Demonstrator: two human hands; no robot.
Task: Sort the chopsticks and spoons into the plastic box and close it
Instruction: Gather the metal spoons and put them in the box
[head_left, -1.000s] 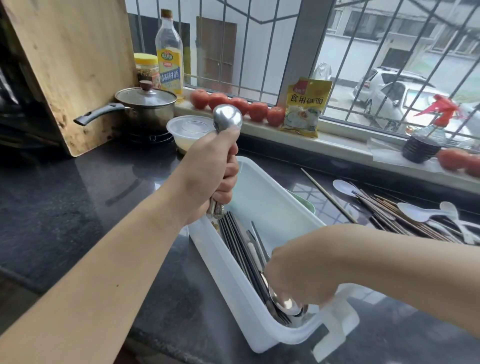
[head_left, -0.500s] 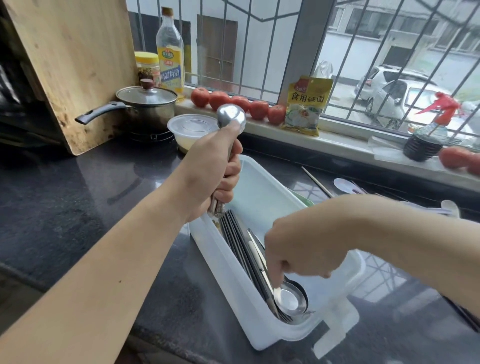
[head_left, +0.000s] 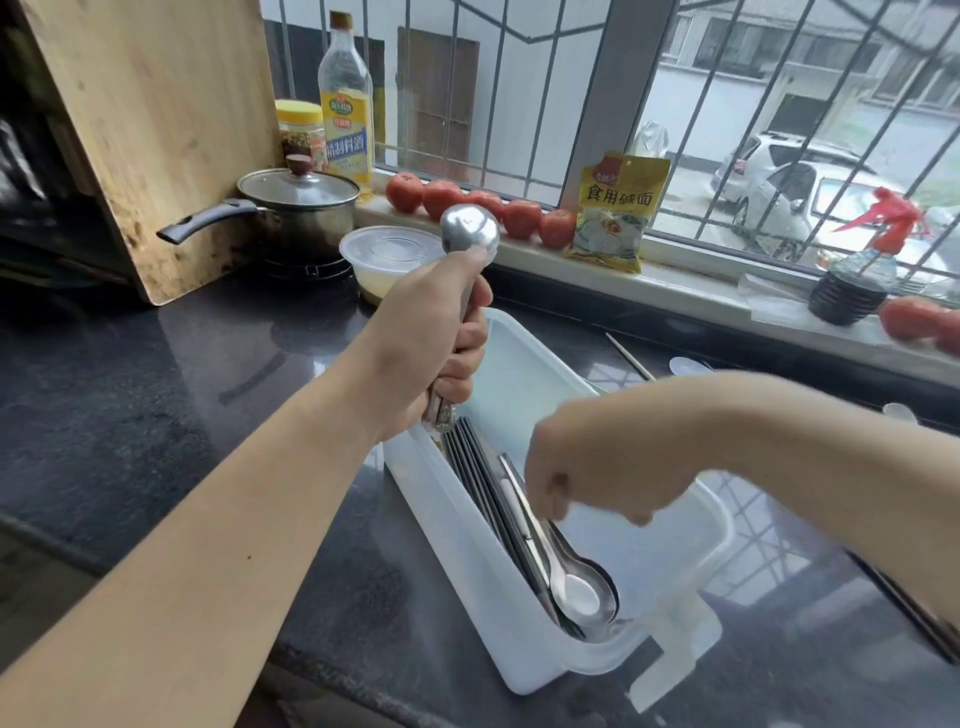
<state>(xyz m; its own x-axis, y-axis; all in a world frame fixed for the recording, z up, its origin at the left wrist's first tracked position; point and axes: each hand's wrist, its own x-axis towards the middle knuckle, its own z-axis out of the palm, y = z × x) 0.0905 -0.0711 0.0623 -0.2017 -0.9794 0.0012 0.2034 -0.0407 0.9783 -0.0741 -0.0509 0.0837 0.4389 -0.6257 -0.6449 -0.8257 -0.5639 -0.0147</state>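
Head view, item one: left hand (head_left: 434, 345) is gripping a bunch of metal spoons (head_left: 470, 236) in a closed fist, handles down over the far left end of the plastic box (head_left: 467, 561), bowls standing up above the thumb; item two: right hand (head_left: 576, 475) is hovering blurred over the middle of the box with fingers curling downward toward the cutlery; whether it is pinching a handle cannot be told.

Item three: spoons in the box (head_left: 574, 587) are lying nested along the left wall, bowls at the near end; dark chopsticks (head_left: 480, 480) are lying flat beside them, against that same wall; the right half of the box is showing bare floor.

Item four: loose chopsticks and white spoons (head_left: 685, 366) are waiting on the dark counter (head_left: 156, 395) to the far right, partly hidden behind the right forearm.

Handling, as a judgement: steel spoons are likely stiff, smooth and slippery, moderately heavy as a bunch; taking hold mid-handle is looking safest; chopsticks are probably light, rigid and prone to rolling, so gathering them as a bundle near the middle is advisable; the box is looking light and liable to slide on polished stone.
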